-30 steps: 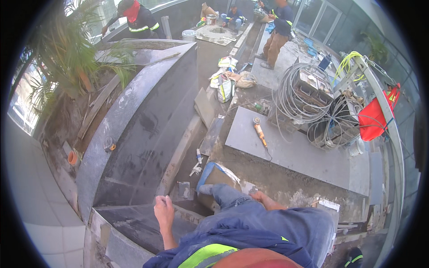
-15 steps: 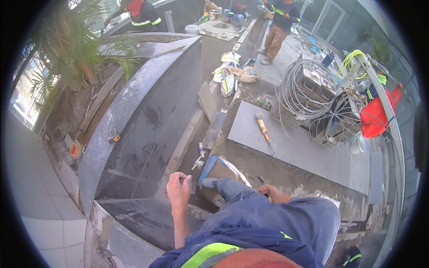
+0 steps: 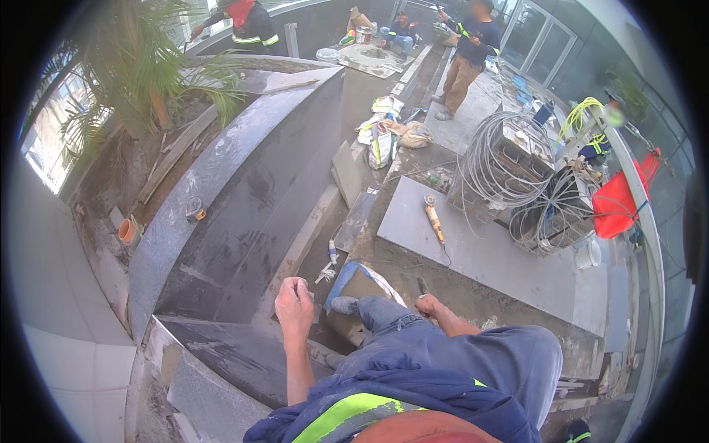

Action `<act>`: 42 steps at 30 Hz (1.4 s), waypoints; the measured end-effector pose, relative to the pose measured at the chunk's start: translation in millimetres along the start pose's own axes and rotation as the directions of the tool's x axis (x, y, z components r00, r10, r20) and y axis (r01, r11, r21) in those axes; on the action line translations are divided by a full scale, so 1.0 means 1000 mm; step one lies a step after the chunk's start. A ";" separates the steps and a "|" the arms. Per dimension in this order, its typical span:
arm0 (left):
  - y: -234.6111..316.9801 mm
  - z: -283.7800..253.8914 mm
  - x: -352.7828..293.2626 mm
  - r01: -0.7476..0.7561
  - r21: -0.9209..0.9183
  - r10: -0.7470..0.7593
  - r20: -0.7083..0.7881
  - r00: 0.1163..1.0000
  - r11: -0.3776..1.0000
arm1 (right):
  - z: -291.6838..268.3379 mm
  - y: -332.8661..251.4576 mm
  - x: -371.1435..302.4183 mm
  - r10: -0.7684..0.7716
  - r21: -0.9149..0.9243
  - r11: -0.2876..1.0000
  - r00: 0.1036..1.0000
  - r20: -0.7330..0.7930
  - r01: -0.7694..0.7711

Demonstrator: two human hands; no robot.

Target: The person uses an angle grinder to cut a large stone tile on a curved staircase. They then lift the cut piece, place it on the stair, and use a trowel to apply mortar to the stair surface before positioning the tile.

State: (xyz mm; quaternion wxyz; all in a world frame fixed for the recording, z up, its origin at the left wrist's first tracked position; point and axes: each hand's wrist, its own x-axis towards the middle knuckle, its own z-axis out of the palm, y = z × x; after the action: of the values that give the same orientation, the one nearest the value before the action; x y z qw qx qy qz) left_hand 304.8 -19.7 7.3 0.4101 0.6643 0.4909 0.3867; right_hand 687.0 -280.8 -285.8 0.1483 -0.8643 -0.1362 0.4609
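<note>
Since a second ago the left hand has lifted off the lower ledge and come up and forward; it now hangs loosely curled, fingers drawn together around nothing I can make out, over the gap beside the dark polished curved stone wall. That wall is smooth and glossy with a pale grey rounded cap, and the lower dark stone step in front of it has a rough, mortar-smeared edge, so the cladding looks largely set, while the raw, dusty concrete channel at its foot appears unfinished. A small white tube-like tool lies in that channel, just ahead of the left hand. Further right the person's grey shoe rests on a blue-edged grey slab piece. The right hand sits low on the gritty ground beside the blue trouser leg, touching a dark object, possibly a trowel; whether it grips it cannot be told. Beyond lies a flat matte grey stone slab carrying an orange-handled angle grinder, then coils of pale wire.
</note>
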 end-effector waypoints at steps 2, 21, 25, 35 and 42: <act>-0.016 -0.003 -0.002 0.046 0.127 -0.040 -0.048 0.998 0.991 | 0.001 -0.022 -0.002 -0.042 0.080 0.996 0.999 0.035 0.039; 0.046 -0.106 -0.024 0.503 0.321 -0.062 -0.794 0.605 0.802 | 0.015 -0.400 -0.009 -0.073 -0.150 0.952 0.673 0.736 0.267; 0.049 -0.164 -0.132 0.756 0.181 -0.076 -0.954 0.292 0.629 | 0.041 -0.491 -0.124 -0.146 -0.094 0.872 0.438 0.887 0.480; 0.050 -0.385 -0.353 0.918 -0.112 0.204 -0.958 -0.201 0.381 | 0.265 -0.604 -0.403 -0.125 0.098 0.284 -0.064 0.990 0.954; 0.009 -0.556 -0.495 0.972 -0.222 0.458 -0.859 -0.230 0.072 | 0.610 -0.608 -0.518 -0.244 0.136 -0.432 -0.261 0.934 0.892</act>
State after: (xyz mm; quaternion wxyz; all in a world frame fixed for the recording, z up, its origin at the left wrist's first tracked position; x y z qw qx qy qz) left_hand -310.3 -409.2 162.9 -0.3958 -0.0357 0.9091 0.1250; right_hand -162.8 164.9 14.3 -0.0571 -0.1536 -0.9327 0.3214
